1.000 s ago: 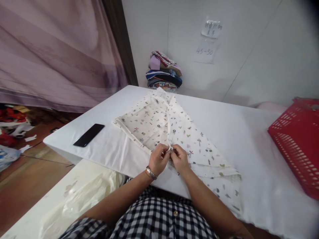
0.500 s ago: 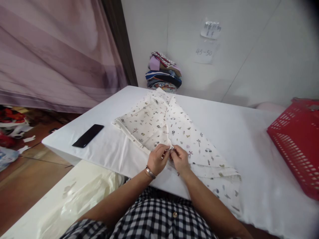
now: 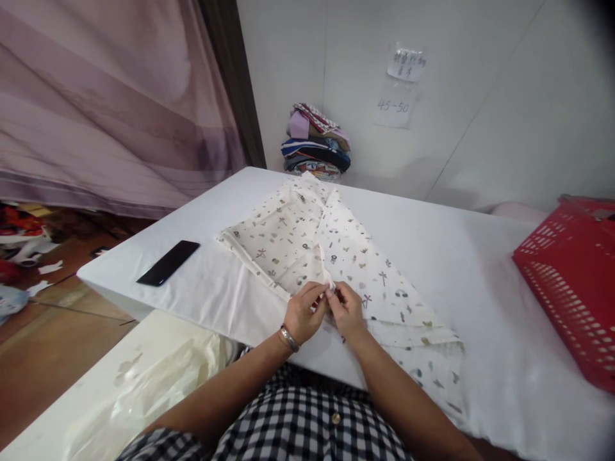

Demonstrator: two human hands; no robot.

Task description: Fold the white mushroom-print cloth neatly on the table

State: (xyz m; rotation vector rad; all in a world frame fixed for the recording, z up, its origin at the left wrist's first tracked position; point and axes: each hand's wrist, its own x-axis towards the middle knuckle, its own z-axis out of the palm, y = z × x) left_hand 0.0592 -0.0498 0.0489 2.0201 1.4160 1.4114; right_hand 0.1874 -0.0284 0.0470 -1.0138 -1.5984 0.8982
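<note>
A white printed shirt (image 3: 355, 250) with small plant and rainbow motifs lies spread on the white-covered table (image 3: 432, 237), its front edge meeting at the middle. My left hand (image 3: 305, 312) pinches the shirt's edge near the table's front, a metal bracelet on its wrist. Close against it, my right hand (image 3: 346, 310) pinches the same edge, the fingertips of both hands nearly touching. Whatever small part sits between the fingertips is hidden. One sleeve stretches out toward the lower right.
A black phone (image 3: 168, 262) lies on the table's left. Folded clothes (image 3: 316, 142) are stacked at the back by the wall. To the right stands a red plastic basket (image 3: 571, 282). A pale plastic bag (image 3: 158, 384) rests on a lower surface at front left.
Both hands stay at the shirt's edge; their fingers have shifted slightly. The view has tilted a little. The shirt lies as before.
</note>
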